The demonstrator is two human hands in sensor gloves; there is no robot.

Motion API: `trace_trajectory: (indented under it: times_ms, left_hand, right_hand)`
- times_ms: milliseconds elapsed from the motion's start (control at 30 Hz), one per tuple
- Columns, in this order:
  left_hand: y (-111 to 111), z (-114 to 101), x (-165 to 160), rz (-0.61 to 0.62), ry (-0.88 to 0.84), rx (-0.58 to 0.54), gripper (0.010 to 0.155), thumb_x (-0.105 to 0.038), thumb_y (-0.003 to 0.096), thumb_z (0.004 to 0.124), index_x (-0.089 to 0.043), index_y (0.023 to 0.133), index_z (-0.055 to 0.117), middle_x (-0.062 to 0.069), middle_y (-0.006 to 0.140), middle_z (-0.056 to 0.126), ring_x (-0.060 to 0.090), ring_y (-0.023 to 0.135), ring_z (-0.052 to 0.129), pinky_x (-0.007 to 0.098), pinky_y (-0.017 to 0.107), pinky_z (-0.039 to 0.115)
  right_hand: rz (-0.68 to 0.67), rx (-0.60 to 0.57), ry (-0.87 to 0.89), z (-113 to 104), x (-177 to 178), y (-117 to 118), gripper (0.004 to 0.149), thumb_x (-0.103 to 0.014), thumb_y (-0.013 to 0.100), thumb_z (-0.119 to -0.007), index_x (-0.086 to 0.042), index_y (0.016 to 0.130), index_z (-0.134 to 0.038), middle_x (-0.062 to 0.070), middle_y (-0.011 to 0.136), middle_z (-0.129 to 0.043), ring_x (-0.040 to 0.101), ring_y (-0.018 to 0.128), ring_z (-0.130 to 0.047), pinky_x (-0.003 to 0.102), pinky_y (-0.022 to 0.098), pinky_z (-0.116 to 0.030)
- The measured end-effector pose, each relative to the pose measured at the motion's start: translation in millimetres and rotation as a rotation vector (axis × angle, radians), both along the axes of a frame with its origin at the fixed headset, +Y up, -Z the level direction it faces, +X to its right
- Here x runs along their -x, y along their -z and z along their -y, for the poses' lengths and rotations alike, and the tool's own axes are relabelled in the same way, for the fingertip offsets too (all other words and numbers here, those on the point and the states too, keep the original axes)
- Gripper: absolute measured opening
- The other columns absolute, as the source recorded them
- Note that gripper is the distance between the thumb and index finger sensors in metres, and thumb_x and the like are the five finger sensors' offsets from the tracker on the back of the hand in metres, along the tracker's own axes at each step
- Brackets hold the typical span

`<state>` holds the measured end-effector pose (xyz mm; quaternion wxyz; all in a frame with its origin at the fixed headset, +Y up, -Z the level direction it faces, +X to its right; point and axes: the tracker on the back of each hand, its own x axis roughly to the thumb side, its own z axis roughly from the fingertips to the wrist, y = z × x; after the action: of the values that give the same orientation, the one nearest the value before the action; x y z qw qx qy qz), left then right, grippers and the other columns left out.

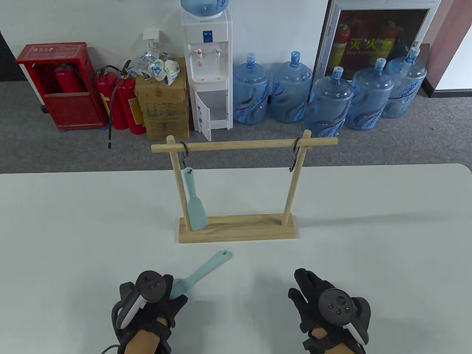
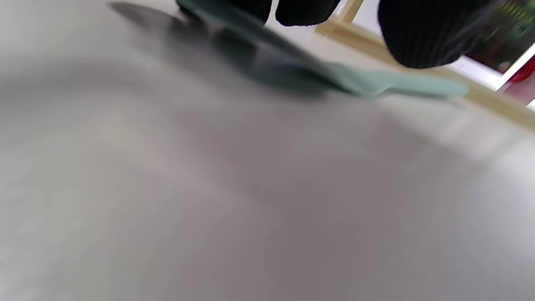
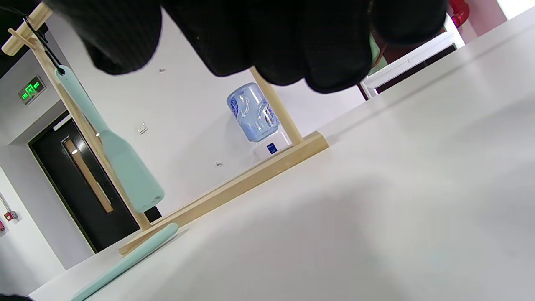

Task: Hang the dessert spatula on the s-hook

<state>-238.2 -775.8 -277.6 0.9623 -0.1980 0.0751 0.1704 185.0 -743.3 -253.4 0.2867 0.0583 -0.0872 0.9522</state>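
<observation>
Left hand on a spatula's blade end, one S-hook bare.

The loose dessert spatula [image 1: 206, 268] lay on the white worktop [image 1: 368, 228] just before the wooden rack [image 1: 238, 228], handle angled toward it, open worktop to either side. The left hand [image 1: 153, 298] covered its blade; the blurred left wrist view showed fingers [image 2: 422, 33] above it, the grip unclear. The right hand [image 1: 324, 302] rested apart, holding nothing, fingers curled. A second spatula [image 3: 110, 142] hung from the left S-hook [image 1: 184, 151]; the right S-hook [image 1: 295, 156] hung bare.
</observation>
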Motion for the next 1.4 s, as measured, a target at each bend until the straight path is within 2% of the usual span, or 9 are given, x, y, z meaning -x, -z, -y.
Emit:
trace_trajectory:
  times_ms: [167,300,500,700,833,933,1100,1233,1400]
  left_hand:
    - [-1,7,-8,0.008,0.077,0.055,0.074,-0.055,0.0489,0.075,-0.029,0.108,0.041,0.006,0.119,0.035,0.037,0.113,0.028,0.063,0.080,0.031]
    - [0,3,-17,0.005,0.155,0.002,0.066,-0.047,0.0498,0.075,-0.027,0.106,0.048,0.011,0.113,0.047,0.037,0.104,0.044,0.059,0.078,0.043]
    - [1,-4,-16,0.000,0.175,-0.068,0.071,-0.048,0.0465,0.085,-0.029,0.106,0.050,0.008,0.097,0.068,0.033,0.086,0.065,0.052,0.065,0.063]
    - [1,-7,-14,-0.048,0.062,-0.066,0.065,-0.045,0.0434,0.086,-0.025,0.101,0.062,0.003,0.071,0.090,0.025,0.053,0.083,0.046,0.042,0.078]
    - [1,-7,-5,-0.101,-0.033,-0.094,0.052,-0.045,0.0464,0.081,-0.026,0.095,0.076,0.004,0.064,0.100,0.025,0.046,0.087,0.045,0.035,0.083]
    - [1,-7,0,-0.129,-0.112,-0.056,0.048,-0.047,0.0497,0.074,-0.029,0.094,0.079,0.005,0.064,0.102,0.026,0.048,0.087,0.046,0.035,0.083]
    - [-2,-5,1,-0.153,-0.170,-0.113,0.046,-0.046,0.0497,0.074,-0.028,0.092,0.082,0.008,0.062,0.102,0.026,0.047,0.087,0.045,0.035,0.083]
    - [-6,-5,2,-0.197,-0.345,-0.189,0.046,-0.046,0.0494,0.073,-0.029,0.091,0.082,0.006,0.063,0.102,0.019,0.045,0.100,0.045,0.039,0.082]
    - [-11,-9,-5,-0.224,-0.579,-0.325,0.046,-0.046,0.0491,0.074,-0.031,0.091,0.082,0.007,0.065,0.101,0.020,0.047,0.100,0.046,0.042,0.081]
  right_hand:
    - [-0.010,0.018,-0.016,3,3,0,0.065,-0.052,0.045,-0.071,-0.016,0.098,-0.067,0.014,0.096,-0.066,0.040,0.080,-0.078,0.064,0.064,-0.055]
    - [-0.010,0.021,-0.019,3,3,1,0.065,-0.052,0.045,-0.071,-0.015,0.098,-0.067,0.014,0.096,-0.066,0.040,0.080,-0.079,0.064,0.064,-0.055]
    - [-0.014,0.027,-0.027,4,4,1,0.065,-0.052,0.045,-0.071,-0.015,0.098,-0.068,0.014,0.096,-0.067,0.040,0.080,-0.079,0.064,0.064,-0.055]
    - [-0.018,0.030,-0.036,4,5,1,0.065,-0.052,0.045,-0.071,-0.015,0.098,-0.068,0.014,0.096,-0.067,0.040,0.080,-0.079,0.064,0.064,-0.055]
    - [-0.020,0.030,-0.055,5,7,1,0.065,-0.052,0.045,-0.072,-0.015,0.098,-0.068,0.015,0.096,-0.067,0.040,0.080,-0.079,0.064,0.064,-0.054]
    - [-0.027,0.028,-0.085,5,10,1,0.065,-0.052,0.045,-0.072,-0.015,0.098,-0.067,0.015,0.096,-0.066,0.040,0.080,-0.078,0.064,0.064,-0.054]
    - [-0.021,0.015,-0.100,5,15,0,0.067,-0.053,0.045,-0.072,-0.016,0.100,-0.064,0.014,0.098,-0.063,0.040,0.082,-0.076,0.064,0.064,-0.054]
    - [-0.010,0.010,-0.052,5,18,-2,0.070,-0.054,0.045,-0.072,-0.016,0.102,-0.058,0.013,0.099,-0.059,0.039,0.084,-0.074,0.063,0.065,-0.053]
    - [-0.033,0.011,0.018,4,28,-3,0.079,-0.056,0.044,-0.074,-0.017,0.106,-0.043,0.012,0.103,-0.050,0.038,0.090,-0.067,0.063,0.066,-0.051]
